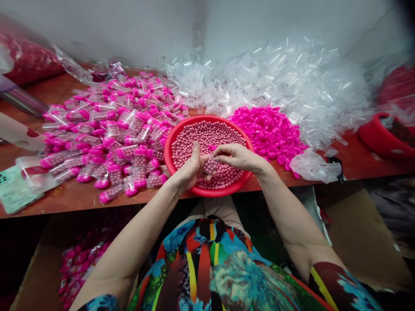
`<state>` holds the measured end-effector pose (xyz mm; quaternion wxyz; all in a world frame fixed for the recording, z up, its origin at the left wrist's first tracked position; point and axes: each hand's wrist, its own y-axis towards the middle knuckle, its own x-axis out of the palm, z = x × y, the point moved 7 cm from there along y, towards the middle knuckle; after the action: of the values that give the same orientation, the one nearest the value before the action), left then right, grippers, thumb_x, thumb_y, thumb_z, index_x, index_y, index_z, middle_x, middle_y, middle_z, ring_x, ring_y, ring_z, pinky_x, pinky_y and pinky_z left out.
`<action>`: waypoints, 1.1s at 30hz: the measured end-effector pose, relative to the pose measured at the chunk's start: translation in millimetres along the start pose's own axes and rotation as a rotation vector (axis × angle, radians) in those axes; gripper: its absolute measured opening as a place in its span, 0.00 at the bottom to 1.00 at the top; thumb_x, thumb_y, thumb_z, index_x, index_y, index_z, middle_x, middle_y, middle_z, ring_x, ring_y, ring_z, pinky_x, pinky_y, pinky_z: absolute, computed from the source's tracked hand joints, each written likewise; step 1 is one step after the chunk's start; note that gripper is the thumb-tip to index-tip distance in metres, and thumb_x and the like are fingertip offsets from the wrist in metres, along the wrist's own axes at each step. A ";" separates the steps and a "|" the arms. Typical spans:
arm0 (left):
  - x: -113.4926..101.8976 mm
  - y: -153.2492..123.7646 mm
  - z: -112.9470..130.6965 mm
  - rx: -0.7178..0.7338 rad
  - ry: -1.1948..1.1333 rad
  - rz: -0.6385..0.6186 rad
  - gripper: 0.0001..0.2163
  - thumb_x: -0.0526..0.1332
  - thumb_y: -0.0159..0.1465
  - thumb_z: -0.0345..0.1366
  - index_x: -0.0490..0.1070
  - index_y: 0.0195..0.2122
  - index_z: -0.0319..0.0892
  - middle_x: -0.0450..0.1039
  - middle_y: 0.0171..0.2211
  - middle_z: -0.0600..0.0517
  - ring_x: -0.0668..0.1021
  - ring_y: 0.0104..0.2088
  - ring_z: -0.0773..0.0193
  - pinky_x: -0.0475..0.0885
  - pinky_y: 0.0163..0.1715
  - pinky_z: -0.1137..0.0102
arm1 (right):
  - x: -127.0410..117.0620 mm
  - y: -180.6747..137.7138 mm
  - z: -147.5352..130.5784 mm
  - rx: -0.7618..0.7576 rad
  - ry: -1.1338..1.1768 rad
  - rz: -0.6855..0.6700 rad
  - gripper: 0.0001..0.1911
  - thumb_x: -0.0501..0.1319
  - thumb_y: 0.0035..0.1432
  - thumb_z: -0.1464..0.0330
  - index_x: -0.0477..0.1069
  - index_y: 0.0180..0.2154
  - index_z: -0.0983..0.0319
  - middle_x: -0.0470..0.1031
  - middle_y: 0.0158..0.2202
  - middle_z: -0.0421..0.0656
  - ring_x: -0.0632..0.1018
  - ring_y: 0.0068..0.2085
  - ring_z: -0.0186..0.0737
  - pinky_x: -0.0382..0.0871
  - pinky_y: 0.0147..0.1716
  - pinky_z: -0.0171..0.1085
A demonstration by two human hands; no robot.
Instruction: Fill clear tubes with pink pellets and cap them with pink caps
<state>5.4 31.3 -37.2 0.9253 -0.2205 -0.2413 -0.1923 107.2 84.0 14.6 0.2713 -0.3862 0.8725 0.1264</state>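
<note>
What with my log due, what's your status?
Left hand holding bead-filled container over red bowl. Right hand, fingers at container. Nothing visibly blocking: filled containers crowd left, pink pieces right.

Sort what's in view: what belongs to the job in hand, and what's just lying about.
Belongs, by the look of it:
held bead container
bowl
pink beads
pink caps
clear containers
pile of filled containers

Probably just lying about:
phone
red bowl at far right

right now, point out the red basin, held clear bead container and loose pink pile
Red basin (214, 191): head view, near rim.
Clear bead container (211, 165): head view, bead-filled body.
Loose pink pile (269, 133): head view, heap's middle.
</note>
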 end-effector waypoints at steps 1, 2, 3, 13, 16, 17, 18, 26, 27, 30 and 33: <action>-0.9 0.2 0.8 0.005 -0.010 0.016 0.41 0.40 0.57 0.73 0.75 0.39 0.38 0.70 0.23 0.49 0.69 0.22 0.67 0.62 0.18 0.75 | -1.6 -1.2 0.7 0.003 0.007 0.026 0.09 0.60 0.61 0.67 0.77 0.40 0.61 0.80 0.37 0.41 0.79 0.38 0.37 0.72 0.41 0.36; -2.7 0.3 1.6 0.006 -0.027 0.045 0.40 0.41 0.59 0.72 0.75 0.39 0.38 0.70 0.23 0.49 0.69 0.22 0.67 0.62 0.18 0.75 | -4.4 -3.2 2.3 0.011 0.027 0.065 0.09 0.59 0.62 0.66 0.77 0.41 0.62 0.79 0.37 0.41 0.78 0.37 0.37 0.72 0.39 0.35; -5.4 0.3 2.4 0.007 -0.050 0.086 0.38 0.43 0.61 0.70 0.75 0.38 0.38 0.71 0.23 0.49 0.70 0.21 0.67 0.63 0.18 0.75 | -7.6 -5.8 5.3 0.025 0.050 0.105 0.10 0.59 0.63 0.65 0.76 0.41 0.62 0.79 0.36 0.41 0.77 0.36 0.36 0.71 0.37 0.35; -41.3 -5.4 14.4 0.233 -0.218 0.476 0.12 0.59 0.65 0.44 0.71 0.41 0.40 0.74 0.27 0.53 0.77 0.25 0.66 0.67 0.22 0.73 | -16.7 17.2 41.7 0.202 -0.596 0.251 0.12 0.55 0.65 0.70 0.75 0.43 0.64 0.79 0.44 0.50 0.77 0.46 0.45 0.68 0.49 0.42; -40.1 -5.3 15.4 0.249 -0.191 0.462 0.15 0.63 0.62 0.46 0.72 0.42 0.39 0.74 0.29 0.52 0.77 0.26 0.66 0.66 0.21 0.74 | 1.0 40.7 50.6 0.248 -0.802 0.131 0.14 0.57 0.65 0.68 0.74 0.48 0.67 0.75 0.51 0.57 0.72 0.53 0.53 0.65 0.53 0.48; -38.7 -5.9 15.9 0.250 -0.181 0.454 0.16 0.64 0.61 0.46 0.72 0.42 0.39 0.74 0.29 0.51 0.77 0.26 0.66 0.66 0.21 0.74 | 5.2 45.7 52.9 0.253 -0.838 0.099 0.14 0.56 0.65 0.68 0.73 0.48 0.67 0.75 0.51 0.58 0.71 0.55 0.54 0.64 0.54 0.50; -37.0 -6.8 16.4 0.248 -0.173 0.447 0.16 0.65 0.59 0.45 0.73 0.42 0.39 0.74 0.30 0.51 0.77 0.27 0.66 0.66 0.22 0.74 | 7.4 48.7 54.0 0.252 -0.849 0.086 0.14 0.55 0.66 0.68 0.74 0.48 0.67 0.74 0.51 0.58 0.71 0.55 0.55 0.63 0.55 0.51; -20.1 -11.6 15.9 0.230 -0.147 0.282 0.16 0.69 0.58 0.38 0.75 0.47 0.40 0.73 0.37 0.51 0.75 0.31 0.71 0.65 0.26 0.76 | -13.2 14.8 5.4 -0.008 0.037 0.372 0.15 0.56 0.68 0.62 0.74 0.51 0.60 0.79 0.43 0.45 0.79 0.45 0.40 0.72 0.47 0.40; -19.2 -12.1 15.7 0.236 -0.152 0.273 0.16 0.69 0.58 0.39 0.75 0.47 0.40 0.73 0.38 0.52 0.74 0.31 0.71 0.66 0.28 0.77 | -12.6 9.7 -3.4 -0.046 0.072 0.384 0.14 0.57 0.67 0.63 0.75 0.50 0.59 0.79 0.45 0.44 0.79 0.47 0.40 0.72 0.50 0.40; -15.4 -13.5 15.8 0.250 -0.183 0.232 0.16 0.70 0.58 0.39 0.75 0.45 0.39 0.72 0.37 0.52 0.72 0.31 0.73 0.67 0.32 0.77 | -9.3 0.1 -21.1 -0.117 0.048 0.442 0.12 0.60 0.65 0.65 0.76 0.48 0.59 0.79 0.47 0.45 0.78 0.50 0.41 0.71 0.53 0.42; -9.4 -14.7 16.2 0.248 -0.176 0.160 0.14 0.69 0.59 0.40 0.74 0.42 0.38 0.69 0.32 0.54 0.70 0.29 0.74 0.65 0.28 0.78 | -3.7 -2.0 -25.1 -0.142 0.005 0.463 0.11 0.59 0.65 0.68 0.77 0.47 0.59 0.80 0.44 0.45 0.79 0.47 0.41 0.73 0.49 0.42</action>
<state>-14.8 29.6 -24.8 0.9330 -0.1394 -0.3249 -0.0667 101.3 74.1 37.3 0.2050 -0.1943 0.9274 0.2454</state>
